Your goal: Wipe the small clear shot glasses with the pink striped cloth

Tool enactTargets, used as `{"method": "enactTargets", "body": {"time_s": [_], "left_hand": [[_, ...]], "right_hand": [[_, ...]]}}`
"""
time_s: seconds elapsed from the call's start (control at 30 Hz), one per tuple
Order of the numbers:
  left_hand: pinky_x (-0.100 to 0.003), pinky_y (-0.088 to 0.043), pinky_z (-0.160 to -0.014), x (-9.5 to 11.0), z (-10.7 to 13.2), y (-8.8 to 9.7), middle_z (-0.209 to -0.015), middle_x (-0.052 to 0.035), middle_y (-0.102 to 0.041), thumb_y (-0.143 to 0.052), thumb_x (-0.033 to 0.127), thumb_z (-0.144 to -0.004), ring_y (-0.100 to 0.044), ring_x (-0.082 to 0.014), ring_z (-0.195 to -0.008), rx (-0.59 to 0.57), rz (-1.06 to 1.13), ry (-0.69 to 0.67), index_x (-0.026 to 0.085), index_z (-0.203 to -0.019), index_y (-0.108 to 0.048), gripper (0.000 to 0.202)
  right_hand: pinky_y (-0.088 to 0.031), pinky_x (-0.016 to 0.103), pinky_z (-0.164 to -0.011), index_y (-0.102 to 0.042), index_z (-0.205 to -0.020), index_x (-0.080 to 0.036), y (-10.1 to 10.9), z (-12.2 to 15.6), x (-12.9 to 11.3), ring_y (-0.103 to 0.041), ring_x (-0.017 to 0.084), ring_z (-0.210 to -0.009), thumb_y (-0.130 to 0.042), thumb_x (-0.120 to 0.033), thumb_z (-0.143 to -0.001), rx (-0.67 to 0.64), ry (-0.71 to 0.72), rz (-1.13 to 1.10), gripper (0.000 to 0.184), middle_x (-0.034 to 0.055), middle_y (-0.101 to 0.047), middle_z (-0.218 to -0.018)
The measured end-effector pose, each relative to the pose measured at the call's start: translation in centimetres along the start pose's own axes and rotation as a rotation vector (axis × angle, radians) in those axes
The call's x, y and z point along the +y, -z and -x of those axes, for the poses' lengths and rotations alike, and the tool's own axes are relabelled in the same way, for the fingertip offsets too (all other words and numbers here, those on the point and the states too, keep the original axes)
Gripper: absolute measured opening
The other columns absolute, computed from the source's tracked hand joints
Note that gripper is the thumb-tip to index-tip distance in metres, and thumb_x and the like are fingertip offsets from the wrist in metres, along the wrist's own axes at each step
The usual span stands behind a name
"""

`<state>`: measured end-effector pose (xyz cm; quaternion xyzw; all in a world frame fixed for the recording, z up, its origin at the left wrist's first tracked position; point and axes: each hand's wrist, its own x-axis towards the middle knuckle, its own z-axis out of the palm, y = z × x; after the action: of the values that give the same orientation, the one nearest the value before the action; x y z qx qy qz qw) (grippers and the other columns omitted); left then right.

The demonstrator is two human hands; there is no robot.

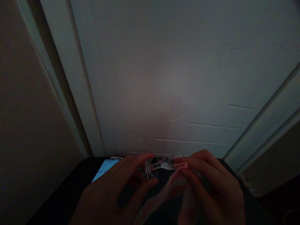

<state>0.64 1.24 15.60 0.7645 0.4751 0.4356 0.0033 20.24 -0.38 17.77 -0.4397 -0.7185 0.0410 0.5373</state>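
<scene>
My left hand (122, 187) is closed on the left end of a small clear plastic piece (165, 163), which has a round flat end and a narrow stem. My right hand (211, 184) pinches a pink and white fabric strip (172, 182) against the piece's right end. The strip hangs down in a loop between my hands. A thin clear curved part sticks up near my right fingertips. Dim light and my fingers hide how the strip and the plastic meet.
A lit phone (106, 166) lies on the dark surface (77, 181), partly behind my left hand. Straight ahead stands a pale panel (140, 78) with engraved hearts and lines. A wall (30, 125) rises at the left.
</scene>
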Motion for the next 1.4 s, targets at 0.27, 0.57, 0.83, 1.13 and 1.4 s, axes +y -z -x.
{"method": "enactTargets", "body": {"time_s": [0.27, 0.57, 0.83, 1.13, 1.4], "left_hand": [[-0.012, -0.054, -0.054, 0.37, -0.36, 0.13, -0.087, 0.0084, -0.072, -0.06, 0.04, -0.078, -0.068, -0.0094, -0.062, 0.013, -0.004, -0.05, 0.034, -0.106, -0.055, 0.03], [-0.013, -0.054, -0.056, 0.46, -0.37, 0.17, -0.088, 0.008, -0.071, -0.06, 0.04, -0.078, -0.067, -0.0092, -0.061, 0.029, -0.021, -0.043, 0.034, -0.109, -0.054, 0.032], [-0.011, -0.053, -0.052, 0.57, -0.28, 0.16, -0.084, 0.0094, -0.071, -0.062, 0.034, -0.077, -0.067, -0.0081, -0.06, 0.03, -0.002, -0.062, 0.034, -0.109, -0.052, 0.034], [-0.013, -0.053, -0.054, 0.4, -0.2, 0.11, -0.08, 0.0082, -0.072, -0.061, 0.042, -0.076, -0.067, -0.01, -0.06, -0.005, -0.007, 0.007, 0.034, -0.106, -0.056, 0.031], [-0.014, -0.052, -0.052, 0.59, -0.5, -0.03, -0.075, 0.0093, -0.07, -0.063, 0.036, -0.076, -0.066, -0.0098, -0.057, -0.002, -0.01, 0.021, 0.035, -0.104, -0.057, 0.029]], "right_hand": [[-0.05, 0.018, -0.054, -0.069, -0.09, -0.026, -0.04, 0.01, -0.07, -0.062, 0.012, -0.067, -0.057, -0.014, -0.079, 0.001, -0.009, -0.011, 0.021, -0.0002, -0.063, -0.078], [-0.049, 0.018, -0.053, -0.069, -0.089, -0.026, -0.1, 0.1, -0.08, -0.061, 0.012, -0.065, -0.058, -0.015, -0.079, 0.003, -0.019, -0.044, 0.019, -0.0003, -0.062, -0.076], [-0.048, 0.019, -0.052, -0.069, -0.088, -0.026, -0.17, 0.09, -0.15, -0.06, 0.011, -0.064, -0.057, -0.014, -0.079, 0.009, -0.031, -0.061, 0.019, -0.0013, -0.062, -0.075], [-0.048, 0.018, -0.059, -0.065, -0.089, -0.027, -0.5, -0.11, -0.19, -0.062, 0.011, -0.07, -0.06, -0.015, -0.078, 0.043, -0.079, -0.074, 0.018, -0.0029, -0.064, -0.079], [-0.048, 0.02, -0.057, -0.062, -0.089, -0.027, -0.57, 0.27, 0.07, -0.063, 0.012, -0.066, -0.058, -0.015, -0.078, 0.069, -0.179, -0.143, 0.017, -0.0036, -0.065, -0.076]]}}
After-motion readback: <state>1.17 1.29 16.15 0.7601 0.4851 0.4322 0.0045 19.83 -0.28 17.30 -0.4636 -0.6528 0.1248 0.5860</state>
